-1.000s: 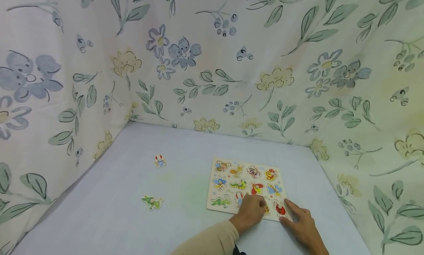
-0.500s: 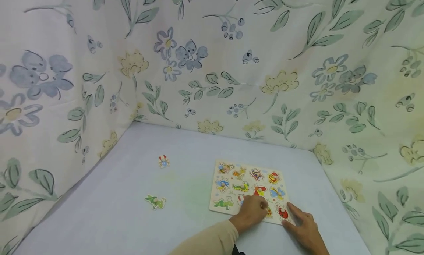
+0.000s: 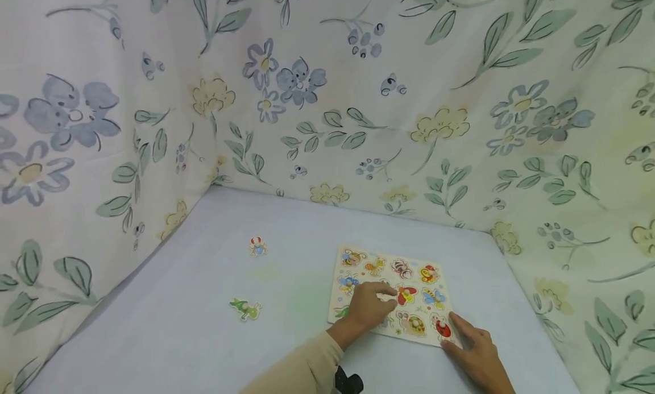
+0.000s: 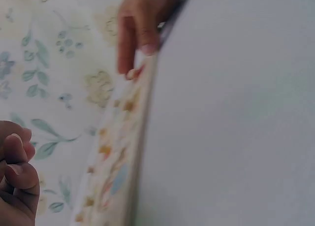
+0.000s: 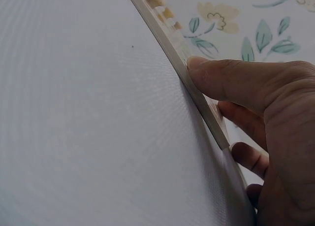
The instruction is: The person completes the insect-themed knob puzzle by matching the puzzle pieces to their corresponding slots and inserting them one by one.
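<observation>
A wooden peg puzzle board (image 3: 422,335) with insect shapes and small knobs lies at the right of the table. My left hand (image 3: 364,306) is over the left middle of the board, thumb and index finger apart, with nothing between them. In the left wrist view, its loosely curled fingers (image 4: 22,179) show beside the board. My right hand (image 3: 476,348) grips the near right corner, its thumb (image 5: 231,80) on the board's edge. A piece with a yellow spotted shell (image 3: 411,324) is in the bottom row, left of a red ladybug piece (image 3: 441,327). My left hand covers several pictures.
A green grasshopper piece (image 3: 246,309) lies loose on the white tabletop (image 3: 204,269), left of the board. Farther back is a red and blue beetle piece (image 3: 258,247). Floral cloth (image 3: 327,155) stands behind the table and along its sides.
My left hand has moved left and away from the bottom row, uncovering the spotted-shell piece. My right hand stays on the board's corner. The head view has shifted slightly.
</observation>
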`<state>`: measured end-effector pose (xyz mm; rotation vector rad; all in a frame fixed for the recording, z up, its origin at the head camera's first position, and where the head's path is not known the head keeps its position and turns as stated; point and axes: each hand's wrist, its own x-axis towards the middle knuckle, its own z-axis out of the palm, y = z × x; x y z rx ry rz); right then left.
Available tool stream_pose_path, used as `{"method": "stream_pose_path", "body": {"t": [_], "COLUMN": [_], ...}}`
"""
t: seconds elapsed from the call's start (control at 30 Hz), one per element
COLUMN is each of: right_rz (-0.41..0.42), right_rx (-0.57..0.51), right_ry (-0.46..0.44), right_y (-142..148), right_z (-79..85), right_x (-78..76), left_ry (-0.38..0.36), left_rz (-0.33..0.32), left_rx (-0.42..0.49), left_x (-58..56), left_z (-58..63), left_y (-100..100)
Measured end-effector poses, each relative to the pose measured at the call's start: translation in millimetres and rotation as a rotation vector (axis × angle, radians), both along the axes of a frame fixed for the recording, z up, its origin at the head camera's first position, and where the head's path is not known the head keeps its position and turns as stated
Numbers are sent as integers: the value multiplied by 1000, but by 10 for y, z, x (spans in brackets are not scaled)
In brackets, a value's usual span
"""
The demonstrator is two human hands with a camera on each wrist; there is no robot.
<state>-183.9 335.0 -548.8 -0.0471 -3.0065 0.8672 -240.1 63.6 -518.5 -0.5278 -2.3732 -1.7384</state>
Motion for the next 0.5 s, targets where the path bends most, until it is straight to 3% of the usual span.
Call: {"method": "stream_pose_path", "body": {"t": [0.2,0.37,0.5], "right_rz": [4,-2,-10], "right_rx": [5,5,-4], "right_ry": [-9,-34,-60], "right_y": [-5,3,1], "right_z": [-2,0,4], "right_x": [-13,-23,-22], "left_ry": [1,37,38], "left_rz": [32,98,146], "left_rx": [163,163,159], "left_x": [-61,-103,-145], "left_z": [256,399,410], "left_y": [-390,-705,-914]}}
